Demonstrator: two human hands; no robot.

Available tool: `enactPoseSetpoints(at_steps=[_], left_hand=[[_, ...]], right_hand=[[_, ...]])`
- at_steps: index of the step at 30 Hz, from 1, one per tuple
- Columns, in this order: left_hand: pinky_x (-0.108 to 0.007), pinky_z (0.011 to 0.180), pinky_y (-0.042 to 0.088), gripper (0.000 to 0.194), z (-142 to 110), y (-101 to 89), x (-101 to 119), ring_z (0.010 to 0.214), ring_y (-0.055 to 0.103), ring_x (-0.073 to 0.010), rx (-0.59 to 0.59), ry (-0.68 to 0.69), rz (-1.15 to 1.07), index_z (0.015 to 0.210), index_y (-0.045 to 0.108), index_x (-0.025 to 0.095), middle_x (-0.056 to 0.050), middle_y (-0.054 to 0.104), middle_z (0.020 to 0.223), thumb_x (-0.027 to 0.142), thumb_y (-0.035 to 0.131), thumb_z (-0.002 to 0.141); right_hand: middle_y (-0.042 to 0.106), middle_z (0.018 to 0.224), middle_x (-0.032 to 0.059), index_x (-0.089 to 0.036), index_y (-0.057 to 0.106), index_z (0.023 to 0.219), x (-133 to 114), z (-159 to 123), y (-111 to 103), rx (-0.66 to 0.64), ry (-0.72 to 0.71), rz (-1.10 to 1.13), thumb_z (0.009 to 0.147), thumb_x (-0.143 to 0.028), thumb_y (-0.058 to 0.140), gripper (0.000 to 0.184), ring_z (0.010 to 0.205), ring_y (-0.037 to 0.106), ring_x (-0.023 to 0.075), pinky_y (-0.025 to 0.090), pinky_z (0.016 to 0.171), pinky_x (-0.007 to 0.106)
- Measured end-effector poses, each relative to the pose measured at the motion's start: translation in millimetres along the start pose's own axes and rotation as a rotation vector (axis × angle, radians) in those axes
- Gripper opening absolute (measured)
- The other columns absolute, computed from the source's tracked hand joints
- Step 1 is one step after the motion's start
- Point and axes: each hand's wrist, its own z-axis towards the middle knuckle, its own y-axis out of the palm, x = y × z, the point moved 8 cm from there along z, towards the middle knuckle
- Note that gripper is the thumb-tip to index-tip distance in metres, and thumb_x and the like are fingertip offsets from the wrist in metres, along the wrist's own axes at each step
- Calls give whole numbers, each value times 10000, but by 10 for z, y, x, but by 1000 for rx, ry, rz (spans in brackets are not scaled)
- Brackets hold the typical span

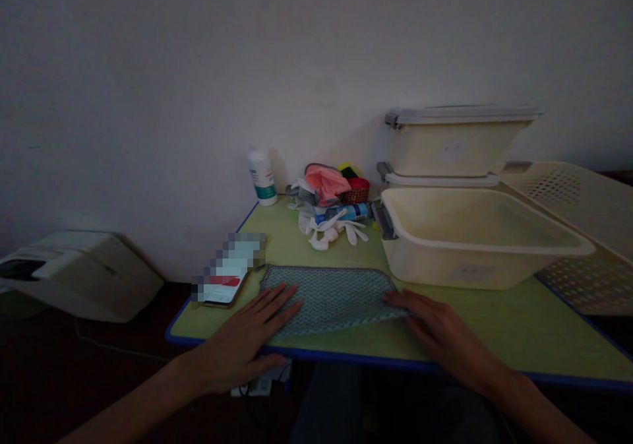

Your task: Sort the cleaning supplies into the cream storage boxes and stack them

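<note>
Blue-grey cloth (336, 295) flat on bench (475, 325); left hand (247, 335) spread on it, right hand's (435, 325) grip at its edge, pinch unclear.

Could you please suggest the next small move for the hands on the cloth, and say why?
Perhaps the right hand should smooth the near right corner of the blue-green cloth: the cloth's near edge slants away from the table's blue edging there, while the left hand rests on the other end.

White bottle (262, 179), lit phone (236, 269), open bin (440, 262)
</note>
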Motion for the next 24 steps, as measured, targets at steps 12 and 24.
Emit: enactPoseSetpoints(at_steps=[12,24], left_hand=[[-281,760,520,273,-70,-715,-392,814,650,-181,434,-372,-501,852,691,186,-34,707,859,353,476,828],[-374,709,540,453,351,-519,-586,841,643,-194,458,-470,-470,1219,400,167,-107,593,1095,238,503,783]], right_hand=[[616,609,39,-185,554,816,20,112,-729,633,465,49,840,-341,430,201,505,584,170,389,403,231],[650,632,53,-153,372,1115,323,-89,-163,263,553,93,865,-389,381,343,543,633,248,455,484,324]])
